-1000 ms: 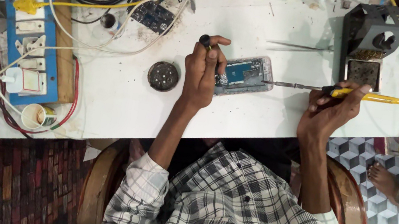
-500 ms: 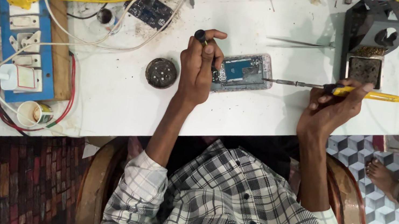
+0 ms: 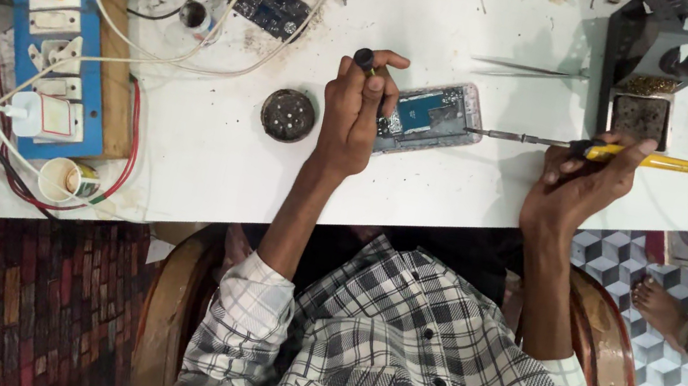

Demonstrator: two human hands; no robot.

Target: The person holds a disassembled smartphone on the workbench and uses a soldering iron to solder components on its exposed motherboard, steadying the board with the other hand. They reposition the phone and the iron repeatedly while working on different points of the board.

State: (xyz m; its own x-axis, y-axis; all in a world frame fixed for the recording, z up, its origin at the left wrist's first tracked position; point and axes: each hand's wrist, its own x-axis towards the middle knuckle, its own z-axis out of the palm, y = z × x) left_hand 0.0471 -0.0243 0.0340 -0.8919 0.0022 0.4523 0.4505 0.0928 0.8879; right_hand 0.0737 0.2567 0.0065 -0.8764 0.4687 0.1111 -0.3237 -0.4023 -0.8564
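Left hand (image 3: 356, 115) closed around a small dark tool (image 3: 364, 59), resting on the opened phone (image 3: 429, 116) near the tabletop's (image 3: 207, 169) front edge. Right hand (image 3: 580, 183) grips the yellow-handled soldering iron (image 3: 596, 151), tip touching the phone's right end.

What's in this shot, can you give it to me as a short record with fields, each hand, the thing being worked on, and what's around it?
left hand: grip on a small dark tool, resting on the opened phone's left end
right hand: grip on a yellow-handled soldering iron, tip at the phone's right edge
work item: opened phone, flat on the white table
left of the phone: round dark tin
far left: blue socket board with cables
behind the iron: metal iron stand, tweezers
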